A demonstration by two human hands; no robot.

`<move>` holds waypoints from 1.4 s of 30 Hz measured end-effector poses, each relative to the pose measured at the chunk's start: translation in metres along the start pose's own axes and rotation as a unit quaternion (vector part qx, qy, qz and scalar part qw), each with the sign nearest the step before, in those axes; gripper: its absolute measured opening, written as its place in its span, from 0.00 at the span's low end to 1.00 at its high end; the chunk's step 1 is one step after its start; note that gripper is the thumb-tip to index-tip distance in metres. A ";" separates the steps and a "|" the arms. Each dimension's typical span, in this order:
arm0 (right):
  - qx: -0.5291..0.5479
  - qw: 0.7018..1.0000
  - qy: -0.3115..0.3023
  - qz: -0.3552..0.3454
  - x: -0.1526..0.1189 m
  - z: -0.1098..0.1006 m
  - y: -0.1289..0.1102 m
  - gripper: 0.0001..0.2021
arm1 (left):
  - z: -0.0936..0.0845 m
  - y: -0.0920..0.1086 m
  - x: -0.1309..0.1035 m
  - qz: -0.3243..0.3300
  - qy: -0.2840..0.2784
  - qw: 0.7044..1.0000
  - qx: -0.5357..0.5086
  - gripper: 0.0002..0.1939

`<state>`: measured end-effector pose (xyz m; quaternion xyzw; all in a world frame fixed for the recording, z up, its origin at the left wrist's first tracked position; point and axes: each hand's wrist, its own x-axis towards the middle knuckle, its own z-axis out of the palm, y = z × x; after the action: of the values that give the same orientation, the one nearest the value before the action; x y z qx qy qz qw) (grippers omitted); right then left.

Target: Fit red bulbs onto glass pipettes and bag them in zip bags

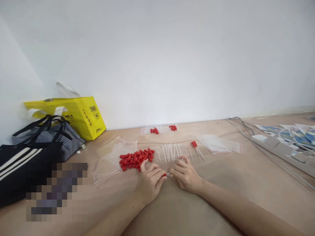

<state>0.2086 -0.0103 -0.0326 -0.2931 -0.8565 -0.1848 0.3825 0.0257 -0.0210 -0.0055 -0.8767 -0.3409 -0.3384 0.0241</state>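
My left hand is closed on a red rubber dropper bulb, its fingers pinching it. A clear thin tube meets the bulb's open end, and my right hand is closed on the tube's other end. How far the tube sits inside the bulb is hidden by my fingers. Behind my left hand lies a pile of loose red bulbs. A row of clear tubes is spread beyond both hands. Right of that row lie droppers with red bulbs fitted.
Clear zip bags lie at the left, more zip bags at the right. Bagged bulbs and tubes rest near the wall. A yellow bag and a black bag stand left; a power strip with cables lies right.
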 end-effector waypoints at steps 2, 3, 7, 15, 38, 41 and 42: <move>0.010 1.000 -0.011 0.006 0.000 0.000 0.001 0.11 | 0.000 -0.002 0.000 0.004 0.005 1.000 0.006 0.07; 0.016 1.000 -0.016 0.010 0.000 0.000 0.002 0.10 | -0.001 -0.003 0.000 0.002 0.008 1.000 0.009 0.06; 0.036 0.999 -0.026 0.025 0.001 -0.002 0.004 0.07 | -0.005 -0.007 0.000 -0.023 0.018 0.999 0.025 0.03; 0.061 0.997 0.002 0.043 -0.001 -0.003 0.001 0.09 | -0.004 -0.002 0.001 -0.015 0.030 0.999 0.015 0.08; -0.045 0.991 -0.014 0.124 -0.003 -0.008 0.017 0.09 | -0.003 -0.018 -0.002 -0.072 0.020 0.995 0.073 0.12; -0.142 0.951 -0.012 0.274 -0.011 -0.016 0.039 0.11 | -0.003 -0.029 -0.004 -0.112 0.048 0.985 0.122 0.15; -0.174 0.932 -0.027 0.318 -0.014 -0.018 0.046 0.12 | -0.003 -0.032 -0.005 -0.121 0.053 0.982 0.133 0.14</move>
<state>0.2561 0.0100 -0.0279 -0.6169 -0.6828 -0.1913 0.3415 0.0016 -0.0001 -0.0126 -0.7987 -0.4851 -0.3363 0.1169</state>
